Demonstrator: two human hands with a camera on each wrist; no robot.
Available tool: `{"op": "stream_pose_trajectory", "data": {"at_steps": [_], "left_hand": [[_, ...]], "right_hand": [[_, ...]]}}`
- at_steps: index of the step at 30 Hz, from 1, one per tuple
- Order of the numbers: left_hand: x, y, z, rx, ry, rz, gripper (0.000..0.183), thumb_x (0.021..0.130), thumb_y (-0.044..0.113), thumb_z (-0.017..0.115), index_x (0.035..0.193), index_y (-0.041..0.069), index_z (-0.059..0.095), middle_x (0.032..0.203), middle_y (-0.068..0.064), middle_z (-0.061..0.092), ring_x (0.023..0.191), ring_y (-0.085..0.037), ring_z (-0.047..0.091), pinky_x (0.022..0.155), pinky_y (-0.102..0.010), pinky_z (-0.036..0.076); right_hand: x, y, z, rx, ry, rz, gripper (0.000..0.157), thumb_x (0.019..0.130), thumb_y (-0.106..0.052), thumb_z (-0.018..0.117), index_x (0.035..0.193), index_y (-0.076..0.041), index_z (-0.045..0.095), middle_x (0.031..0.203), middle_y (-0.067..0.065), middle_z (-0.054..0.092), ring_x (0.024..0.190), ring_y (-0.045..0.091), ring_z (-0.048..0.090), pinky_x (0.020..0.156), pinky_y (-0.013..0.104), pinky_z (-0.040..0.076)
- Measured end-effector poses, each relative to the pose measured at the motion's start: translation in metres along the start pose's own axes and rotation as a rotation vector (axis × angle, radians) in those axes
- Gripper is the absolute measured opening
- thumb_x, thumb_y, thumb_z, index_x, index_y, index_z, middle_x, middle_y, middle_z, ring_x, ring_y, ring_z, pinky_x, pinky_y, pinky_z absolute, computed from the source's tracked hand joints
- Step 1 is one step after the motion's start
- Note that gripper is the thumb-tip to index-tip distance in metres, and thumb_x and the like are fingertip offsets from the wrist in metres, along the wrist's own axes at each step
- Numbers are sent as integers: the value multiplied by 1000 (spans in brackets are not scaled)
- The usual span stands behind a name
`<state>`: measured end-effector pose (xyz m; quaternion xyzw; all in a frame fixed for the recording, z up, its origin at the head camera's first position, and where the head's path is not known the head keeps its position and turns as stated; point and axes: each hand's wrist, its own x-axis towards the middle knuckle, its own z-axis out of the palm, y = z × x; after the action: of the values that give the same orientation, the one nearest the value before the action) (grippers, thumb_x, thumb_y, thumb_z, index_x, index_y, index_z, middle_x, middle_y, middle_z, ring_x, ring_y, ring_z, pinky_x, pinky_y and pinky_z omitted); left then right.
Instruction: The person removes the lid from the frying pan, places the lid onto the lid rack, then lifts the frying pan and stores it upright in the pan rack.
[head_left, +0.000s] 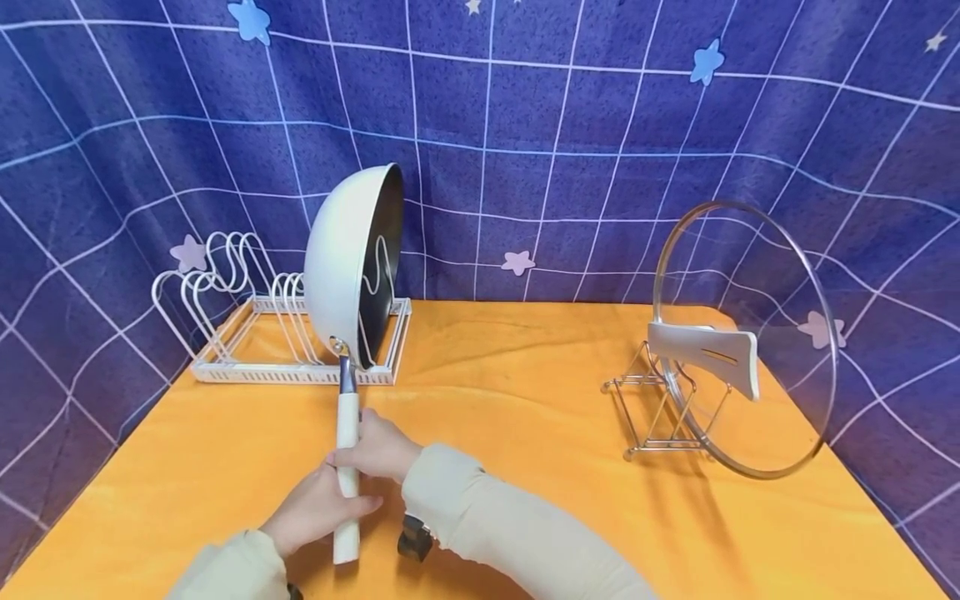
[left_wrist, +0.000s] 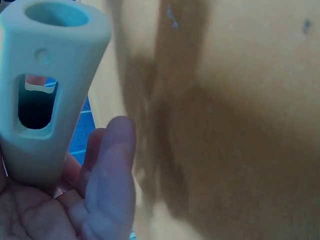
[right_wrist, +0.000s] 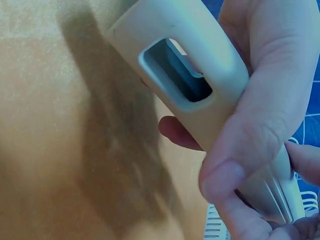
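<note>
A white wok [head_left: 337, 242] with a black inside stands on its edge in a white wire rack [head_left: 292, 375], its open side turned right. Its long white handle [head_left: 347, 425] slopes down toward me. My right hand [head_left: 382, 446] grips the handle's middle, with the thumb across it. Lower down, my left hand [head_left: 315, 508] holds the same handle, its thumb lying over it and the other fingers mostly hidden. In the left wrist view, the slotted handle end [left_wrist: 45, 155] rests against the palm. The right wrist view shows that slotted end [right_wrist: 220, 70] and both hands close together.
At the right, a round glass lid [head_left: 825, 358] with a metal rim and a pale slotted handle [head_left: 705, 354] stands upright in a small metal rack [head_left: 667, 450]. Yellow cloth [head_left: 510, 375] covers the table. Behind hangs a blue curtain [head_left: 525, 108] with stars.
</note>
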<state>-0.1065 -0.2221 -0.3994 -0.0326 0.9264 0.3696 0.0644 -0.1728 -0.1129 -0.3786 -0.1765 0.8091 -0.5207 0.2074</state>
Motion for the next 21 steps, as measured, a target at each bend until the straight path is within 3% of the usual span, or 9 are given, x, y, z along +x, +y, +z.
{"op": "stream_pose_trajectory", "data": {"at_steps": [6,9,12,16,21], "left_hand": [[-1,-1,-2,38,-21,35,69,79,33,75,128,-8,48,113,-15,64,94,-25,60,79,-42,48],[-2,-1,-2,66,-28,26,57,79,34,74,120,-1,55,107,-11,65,90,-24,61,75,-42,49],[-2,1,-3,85,-17,4,51,79,36,74,110,1,53,96,-6,62,81,-21,59,67,-39,48],[-1,3,-5,81,21,-17,59,79,37,73,109,-4,43,87,-7,56,71,-20,55,60,-35,45],[0,6,-11,100,62,-22,66,80,35,72,116,-9,38,93,-13,58,75,-20,57,61,-34,45]], "right_hand": [[-2,3,2,-26,2,12,40,79,-12,76,109,-1,51,79,3,53,69,13,51,63,23,45],[-3,5,1,-22,1,29,47,80,-15,76,116,0,50,82,4,55,72,13,52,66,24,46],[-5,5,-1,-7,0,35,53,80,-16,76,122,1,49,83,5,56,72,14,53,66,25,46],[-7,5,-3,19,-12,30,54,81,-14,73,126,1,48,75,3,55,64,14,52,58,24,44],[-14,8,-13,-18,-39,5,62,82,-16,70,136,-2,43,69,2,57,57,12,53,52,22,43]]}}
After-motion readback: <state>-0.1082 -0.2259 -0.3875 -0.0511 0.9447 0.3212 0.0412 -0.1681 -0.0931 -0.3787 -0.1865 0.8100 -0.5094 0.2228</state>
